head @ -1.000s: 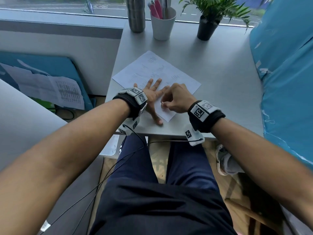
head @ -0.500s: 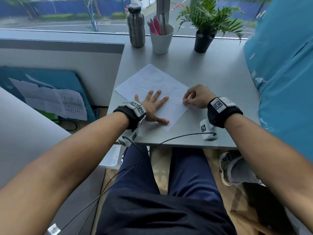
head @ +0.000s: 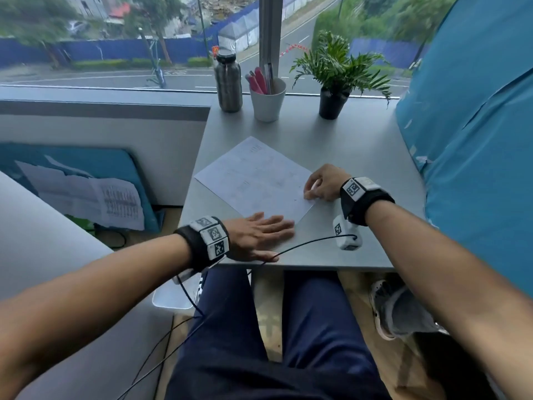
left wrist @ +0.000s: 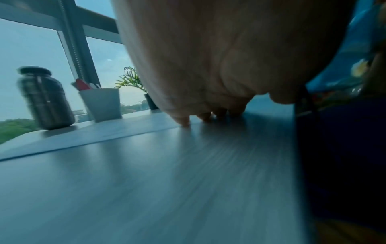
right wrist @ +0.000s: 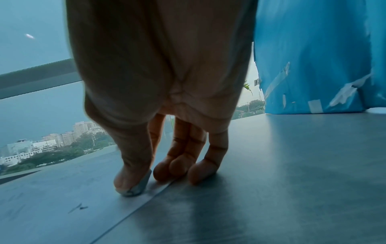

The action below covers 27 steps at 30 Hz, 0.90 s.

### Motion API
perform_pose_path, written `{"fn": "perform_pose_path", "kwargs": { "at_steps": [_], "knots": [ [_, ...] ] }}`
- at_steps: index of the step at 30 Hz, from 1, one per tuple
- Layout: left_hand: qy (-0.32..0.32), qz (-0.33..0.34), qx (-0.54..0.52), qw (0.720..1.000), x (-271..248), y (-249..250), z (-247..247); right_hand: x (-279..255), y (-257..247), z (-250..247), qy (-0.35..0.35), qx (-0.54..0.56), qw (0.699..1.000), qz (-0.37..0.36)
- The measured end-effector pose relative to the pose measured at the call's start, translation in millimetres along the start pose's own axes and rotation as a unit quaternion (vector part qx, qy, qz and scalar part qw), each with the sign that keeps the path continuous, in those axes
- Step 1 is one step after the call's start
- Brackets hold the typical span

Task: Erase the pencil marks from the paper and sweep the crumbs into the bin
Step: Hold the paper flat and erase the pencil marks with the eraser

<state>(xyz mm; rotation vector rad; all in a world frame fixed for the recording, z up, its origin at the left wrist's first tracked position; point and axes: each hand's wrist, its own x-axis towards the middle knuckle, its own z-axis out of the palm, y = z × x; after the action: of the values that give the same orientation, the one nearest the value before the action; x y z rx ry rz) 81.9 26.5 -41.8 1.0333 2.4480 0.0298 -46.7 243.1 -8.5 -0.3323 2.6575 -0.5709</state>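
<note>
paper [head: 253,180] lying flat on the grey worktop [head: 360,148]; right hand [head: 324,183] at its right edge pinching a small eraser [right wrist: 136,186] against it; left hand [head: 259,236], fingers extended, pressing beside its near corner.

Paper [head: 253,180] lay on the table [head: 360,157], between the two hands. Left hand [head: 256,236] rested flat at the paper's near corner, close to the table's near edge. Right hand [head: 323,183] sat at the paper's right corner, fingertips [right wrist: 200,171] on its edge, an eraser [right wrist: 137,186] under the thumb. Beyond both hands, at the table's far edge, stood a bottle [head: 228,82], a cup [head: 267,101] just right of it, then a potted plant [head: 334,79] beyond the right hand.
</note>
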Motion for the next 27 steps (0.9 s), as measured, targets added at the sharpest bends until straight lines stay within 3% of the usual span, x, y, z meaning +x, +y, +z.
{"fn": "perform_pose_path", "kwargs": {
  "at_steps": [5, 11, 14, 18, 20, 24, 25, 27],
  "knots": [
    [0.023, -0.168, -0.006, 0.986, 3, -44, -14, 1, 2, 0, -0.001, 0.001, 1.000, -0.005],
    [0.042, -0.001, 0.012, 0.999, 39, -8, -34, 13, 3, -14, -0.030, -0.034, 0.998, -0.049],
    [0.049, 0.028, 0.026, 0.998, 57, -4, -35, 22, 12, -18, 0.006, -0.037, 0.998, -0.043],
    [0.030, 0.055, 0.011, 0.998, 70, -9, -26, 27, 18, -14, -0.004, -0.036, 0.998, -0.046],
    [0.029, 0.006, -0.021, 0.999, 70, -23, -28, 28, 20, -16, -0.006, -0.032, 0.998, -0.047],
    [0.030, -0.203, -0.009, 0.979, 67, -66, -45, 31, 21, -15, -0.012, -0.025, 0.999, -0.028],
    [0.034, -0.219, 0.007, 0.975, 67, -67, -47, 31, 22, -14, -0.011, -0.023, 0.999, -0.025],
    [0.038, -0.148, 0.030, 0.988, 69, -51, -49, 32, 22, -14, -0.008, -0.020, 0.999, -0.029]
  ]
}}
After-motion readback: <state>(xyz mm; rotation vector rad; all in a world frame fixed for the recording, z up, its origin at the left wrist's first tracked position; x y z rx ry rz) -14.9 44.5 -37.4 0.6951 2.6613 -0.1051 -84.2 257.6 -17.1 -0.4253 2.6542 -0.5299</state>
